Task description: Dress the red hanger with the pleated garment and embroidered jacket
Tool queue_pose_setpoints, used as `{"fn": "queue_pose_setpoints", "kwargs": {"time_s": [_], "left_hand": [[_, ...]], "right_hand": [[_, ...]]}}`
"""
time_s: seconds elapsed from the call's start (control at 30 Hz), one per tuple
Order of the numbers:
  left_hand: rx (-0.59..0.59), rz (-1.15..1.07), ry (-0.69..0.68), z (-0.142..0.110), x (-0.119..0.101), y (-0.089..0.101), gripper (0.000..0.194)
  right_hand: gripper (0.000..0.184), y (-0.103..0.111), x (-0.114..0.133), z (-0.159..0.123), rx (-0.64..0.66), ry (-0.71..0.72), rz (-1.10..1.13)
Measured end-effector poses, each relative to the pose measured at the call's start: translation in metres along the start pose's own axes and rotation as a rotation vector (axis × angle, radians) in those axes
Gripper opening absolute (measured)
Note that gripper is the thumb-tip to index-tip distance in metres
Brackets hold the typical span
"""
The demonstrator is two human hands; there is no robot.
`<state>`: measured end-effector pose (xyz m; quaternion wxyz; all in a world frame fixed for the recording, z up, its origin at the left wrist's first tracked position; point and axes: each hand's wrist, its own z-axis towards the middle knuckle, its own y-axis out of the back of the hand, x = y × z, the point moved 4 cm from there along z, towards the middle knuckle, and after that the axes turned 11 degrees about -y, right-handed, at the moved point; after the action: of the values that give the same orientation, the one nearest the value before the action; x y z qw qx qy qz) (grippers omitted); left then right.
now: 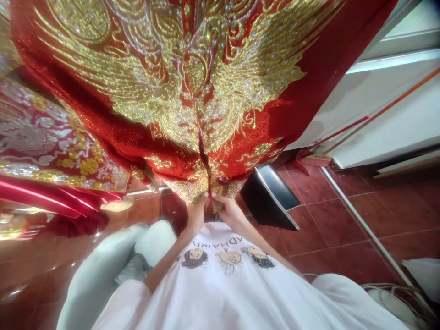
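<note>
A red jacket (pixel 137 151) with gold and silver embroidery hangs in front of me, its front split down the middle. My left hand (pixel 197 209) is closed on the patterned hem left of the split, thumb on top. Just across the gap, my right hand (pixel 224 204) pinches the hem on the other side. Both hands are close together, near my white shirt. The fingers under the cloth are hidden.
Another red garment (pixel 68 151) with silver and gold embroidery hangs at the left. A black bin (pixel 271 195) stands on the red tiled floor (pixel 330 229). Red-handled tools (pixel 340 130) lean by the white wall at the right. Pale rounded forms (pixel 99 256) are at lower left.
</note>
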<state>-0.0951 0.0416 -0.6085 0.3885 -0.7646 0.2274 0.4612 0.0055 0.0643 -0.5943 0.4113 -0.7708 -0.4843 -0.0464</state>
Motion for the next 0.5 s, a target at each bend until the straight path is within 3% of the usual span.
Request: {"fn": "queue_pose_setpoints", "kwargs": {"time_s": [0.2, 0.33, 0.5], "left_hand": [[0.012, 0.147, -0.102, 0.001, 0.0, 0.007, 0.041], [0.108, 0.118, 0.008, 0.006, 0.011, 0.009, 0.044], [0.036, 0.143, 0.052, 0.013, 0.018, 0.019, 0.048]], "right_hand": [[0.029, 0.003, -0.002, 0.01, 0.018, -0.032, -0.007], [0.035, 0.006, -0.001, 0.013, -0.023, 0.028, -0.046], [0.045, 0.028, -0.003, 0.017, -0.172, 0.193, -0.214]]}}
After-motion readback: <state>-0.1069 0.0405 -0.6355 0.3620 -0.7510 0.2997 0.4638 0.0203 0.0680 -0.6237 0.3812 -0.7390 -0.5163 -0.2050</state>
